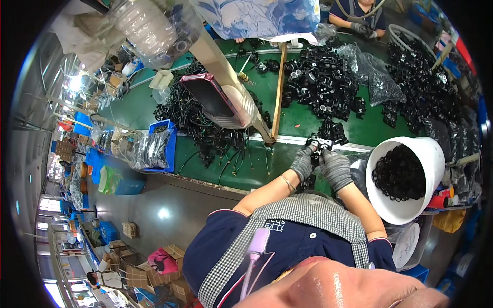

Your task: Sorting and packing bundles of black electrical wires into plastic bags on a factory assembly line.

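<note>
My left hand [302, 163], in a grey knitted glove, is closed on one side of a small black plastic part [320, 145]. Its other side is gripped by my right hand [335, 169], gloved alike. The part has light or shiny spots; its exact kind is too small to make out. Both hands meet at the near edge of a green worktable [304, 117]. Just beyond them lies a small cluster of black parts [334, 132], with a large heap of similar black parts [323, 77] farther back.
At my right stands a white bucket [435, 159] holding black rings [398, 172]. A wooden strip [279, 97] divides the table. Left of it are tangled black cables [197, 128], a phone [209, 95] on a post, and a blue bin [171, 151]. Across the table is a person's gloved hand [359, 27].
</note>
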`<action>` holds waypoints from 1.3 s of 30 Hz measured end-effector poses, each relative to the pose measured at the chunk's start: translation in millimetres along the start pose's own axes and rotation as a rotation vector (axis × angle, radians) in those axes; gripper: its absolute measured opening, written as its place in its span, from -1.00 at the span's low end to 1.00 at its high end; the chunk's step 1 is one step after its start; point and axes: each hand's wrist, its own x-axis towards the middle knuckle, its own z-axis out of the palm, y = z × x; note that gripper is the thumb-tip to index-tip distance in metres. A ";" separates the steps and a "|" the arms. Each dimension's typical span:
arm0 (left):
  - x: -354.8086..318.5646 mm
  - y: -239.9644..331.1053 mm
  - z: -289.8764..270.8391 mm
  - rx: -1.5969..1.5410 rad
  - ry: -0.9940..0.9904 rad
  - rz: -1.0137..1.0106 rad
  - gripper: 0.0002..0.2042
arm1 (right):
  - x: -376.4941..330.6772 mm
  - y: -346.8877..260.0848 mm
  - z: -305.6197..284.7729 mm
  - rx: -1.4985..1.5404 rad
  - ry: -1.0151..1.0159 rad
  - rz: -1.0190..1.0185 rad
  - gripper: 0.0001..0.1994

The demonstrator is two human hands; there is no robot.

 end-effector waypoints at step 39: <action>-5.1 -3.3 27.1 0.077 -0.438 -0.082 -0.61 | -70.4 61.9 -20.9 0.458 0.219 0.040 -0.78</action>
